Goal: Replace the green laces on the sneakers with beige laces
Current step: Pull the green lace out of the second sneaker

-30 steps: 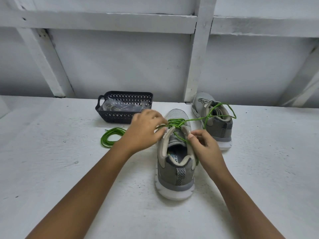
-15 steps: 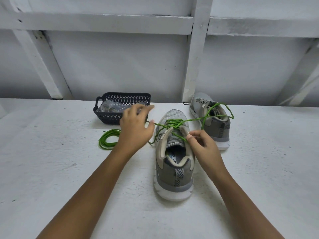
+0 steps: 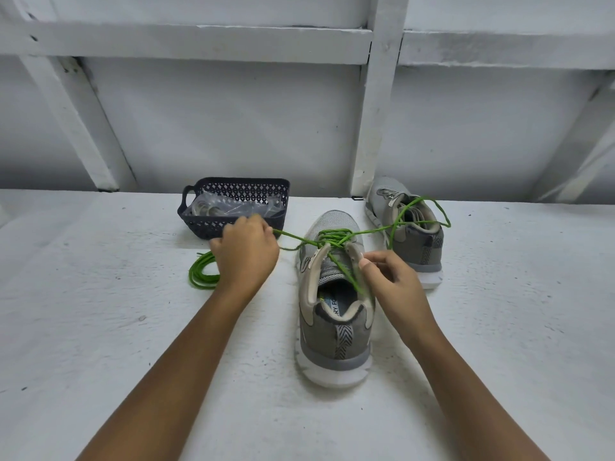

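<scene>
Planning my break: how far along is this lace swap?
Done: one green lace lies coiled on the table, and the far sneaker looks unlaced. In hand: the left hand pulls the second green lace from the near sneaker, the right hand pinching its eyelet edge. Left: all the relacing; a bag sits in the basket.

one head view looks forward, down, close over the table (image 3: pixel 100 327).
</scene>
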